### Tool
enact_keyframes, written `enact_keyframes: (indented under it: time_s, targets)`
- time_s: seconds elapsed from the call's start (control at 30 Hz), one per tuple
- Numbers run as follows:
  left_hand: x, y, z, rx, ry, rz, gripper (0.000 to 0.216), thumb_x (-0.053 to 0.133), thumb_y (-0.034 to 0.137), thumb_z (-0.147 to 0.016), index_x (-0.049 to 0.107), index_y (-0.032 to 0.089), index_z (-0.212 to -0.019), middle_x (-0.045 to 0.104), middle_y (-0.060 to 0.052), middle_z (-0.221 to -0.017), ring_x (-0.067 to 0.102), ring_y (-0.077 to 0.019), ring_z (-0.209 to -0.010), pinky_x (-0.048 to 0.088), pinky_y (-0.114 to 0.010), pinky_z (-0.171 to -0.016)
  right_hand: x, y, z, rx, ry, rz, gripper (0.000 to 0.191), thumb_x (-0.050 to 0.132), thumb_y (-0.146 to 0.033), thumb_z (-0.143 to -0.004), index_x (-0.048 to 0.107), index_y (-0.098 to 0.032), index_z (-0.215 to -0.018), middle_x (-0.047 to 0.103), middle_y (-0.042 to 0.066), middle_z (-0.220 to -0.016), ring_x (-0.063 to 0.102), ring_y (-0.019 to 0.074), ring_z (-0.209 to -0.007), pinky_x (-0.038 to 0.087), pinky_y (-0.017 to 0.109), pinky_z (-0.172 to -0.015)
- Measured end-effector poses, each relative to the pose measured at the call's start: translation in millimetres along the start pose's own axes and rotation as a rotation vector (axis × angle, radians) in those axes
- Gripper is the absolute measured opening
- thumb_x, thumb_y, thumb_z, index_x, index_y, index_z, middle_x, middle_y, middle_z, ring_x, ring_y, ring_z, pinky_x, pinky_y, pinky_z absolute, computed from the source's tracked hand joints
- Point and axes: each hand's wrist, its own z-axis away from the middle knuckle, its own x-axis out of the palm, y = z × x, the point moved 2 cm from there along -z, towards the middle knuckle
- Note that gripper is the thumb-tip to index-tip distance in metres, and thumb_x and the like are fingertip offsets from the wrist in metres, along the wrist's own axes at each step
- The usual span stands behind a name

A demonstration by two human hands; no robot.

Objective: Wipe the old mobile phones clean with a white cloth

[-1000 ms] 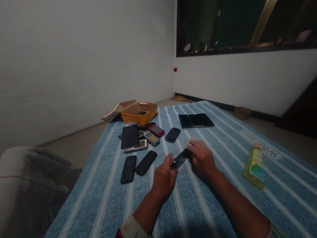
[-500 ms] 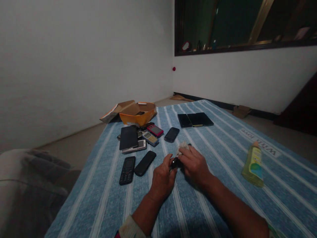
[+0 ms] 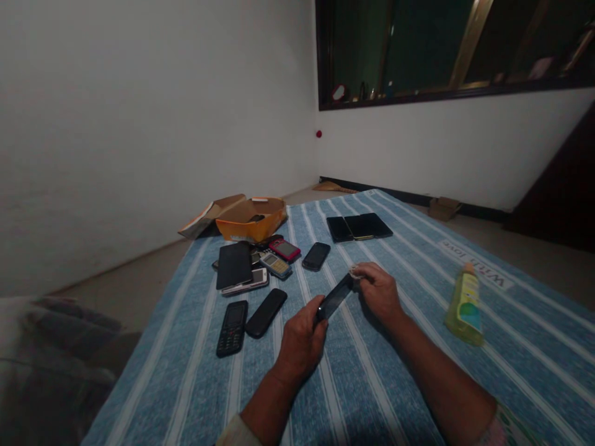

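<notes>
My left hand (image 3: 303, 337) is closed around the near end of a dark mobile phone (image 3: 337, 297), held tilted above the striped cloth. At its far end, my right hand (image 3: 380, 293) pinches a small whitish cloth or tissue (image 3: 356, 271) against the edge; most of it is hidden by the fingers. To the left lie a black keypad phone (image 3: 232, 329) and a black phone (image 3: 266, 313), side by side. Beyond my hands is another dark phone (image 3: 317, 256). A pile holds a pink-red phone (image 3: 284, 249), a blue-grey keypad phone (image 3: 275, 265), a white phone (image 3: 253, 282) and a black flat device (image 3: 234, 265).
A blue, white-striped cloth (image 3: 279, 396) covers the surface. An orange box (image 3: 248, 230) with its lid raised stands at the far left. Dark flat devices (image 3: 369, 225) lie at the back. A bottle of yellow-green liquid (image 3: 466, 306) lies at the right.
The phone has turned so its long face shows, stretching between both hands. My right hand has moved away from the left, with the whitish cloth now at the phone's far end. The view has shifted slightly.
</notes>
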Motion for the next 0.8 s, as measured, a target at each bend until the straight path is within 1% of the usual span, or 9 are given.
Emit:
enact_keyframes:
  time_s: [0.13,0.2,0.33,0.43,0.5,0.57,0.7,0.77,0.8]
  targets:
    - [-3.3,8.2,-3.3,-0.039,-0.042,0.085,0.034,0.056,0.026,-0.087,0.061,0.015,-0.118,0.073,-0.006,-0.091,0.070,-0.0201,-0.079,0.056,-0.030,-0.075,0.0,-13.5,1.9,-0.078,-0.019,0.025,0.031,0.046,-0.004,-0.075,0.071,-0.020,-0.086,0.071,0.008,-0.096,0.065,0.0223,-0.095,0.052,0.039,-0.087]
    - [-4.9,12.2,-5.8,-0.034,-0.048,0.124,0.029,0.051,0.031,-0.092,0.064,0.015,-0.113,0.073,-0.006,-0.089,0.070,-0.0197,-0.079,0.056,-0.029,-0.074,2.3,-28.5,6.6,-0.194,-0.067,0.108,0.029,0.046,-0.004,-0.080,0.070,-0.019,-0.088,0.070,0.010,-0.100,0.062,0.0241,-0.096,0.051,0.042,-0.088]
    - [-5.8,14.8,-8.6,0.019,0.019,0.139,0.029,0.043,0.029,-0.096,0.068,0.016,-0.104,0.074,-0.009,-0.093,0.071,-0.0197,-0.085,0.055,-0.030,-0.080,12.9,-61.4,21.4,-0.486,-0.201,0.254,0.022,0.047,-0.010,-0.089,0.067,-0.018,-0.091,0.067,0.012,-0.107,0.058,0.0245,-0.096,0.051,0.040,-0.087]
    - [-4.6,13.1,-8.7,0.039,0.045,0.126,0.030,0.043,0.029,-0.097,0.069,0.016,-0.102,0.075,-0.009,-0.092,0.071,-0.0195,-0.084,0.055,-0.029,-0.079,16.7,-66.7,24.4,-0.531,-0.220,0.280,0.023,0.045,-0.011,-0.091,0.067,-0.019,-0.092,0.067,0.011,-0.108,0.057,0.0247,-0.100,0.051,0.040,-0.088]
    - [-4.4,12.6,-8.8,0.058,0.063,0.123,0.030,0.044,0.029,-0.097,0.068,0.016,-0.107,0.075,-0.009,-0.095,0.071,-0.0196,-0.086,0.055,-0.029,-0.080,14.9,-58.1,19.6,-0.474,-0.213,0.275,0.025,0.044,-0.010,-0.090,0.068,-0.019,-0.092,0.067,0.011,-0.106,0.057,0.0246,-0.099,0.051,0.041,-0.087]
    - [-4.6,12.8,-9.1,0.069,0.069,0.126,0.030,0.045,0.029,-0.096,0.069,0.016,-0.109,0.075,-0.009,-0.097,0.072,-0.0196,-0.087,0.055,-0.028,-0.080,10.5,-43.9,11.4,-0.354,-0.183,0.231,0.028,0.044,-0.007,-0.086,0.069,-0.019,-0.092,0.068,0.011,-0.104,0.058,0.0246,-0.097,0.051,0.042,-0.087]
    - [-5.8,13.9,-9.6,0.039,0.047,0.159,0.030,0.047,0.030,-0.095,0.070,0.016,-0.106,0.076,-0.008,-0.095,0.072,-0.0195,-0.085,0.054,-0.028,-0.078,2.7,-15.6,-2.2,0.085,-0.074,-0.111,0.029,0.052,-0.007,-0.073,0.073,-0.022,-0.085,0.070,0.008,-0.099,0.061,0.0249,-0.101,0.047,0.045,-0.097]
    - [-6.3,13.8,-9.5,0.011,0.040,0.177,0.030,0.047,0.031,-0.095,0.071,0.016,-0.105,0.076,-0.008,-0.093,0.072,-0.0195,-0.083,0.054,-0.027,-0.075,3.1,-7.2,-4.0,0.230,-0.045,-0.223,0.027,0.053,-0.010,-0.067,0.073,-0.022,-0.081,0.071,0.007,-0.095,0.063,0.0246,-0.100,0.047,0.043,-0.097]
    - [-6.5,13.4,-9.4,-0.005,0.038,0.187,0.030,0.048,0.032,-0.094,0.071,0.016,-0.104,0.076,-0.008,-0.092,0.072,-0.0195,-0.082,0.054,-0.027,-0.075,4.2,-4.2,-4.0,0.275,-0.039,-0.247,0.026,0.053,-0.011,-0.066,0.073,-0.022,-0.079,0.071,0.006,-0.093,0.065,0.0241,-0.097,0.050,0.041,-0.092]
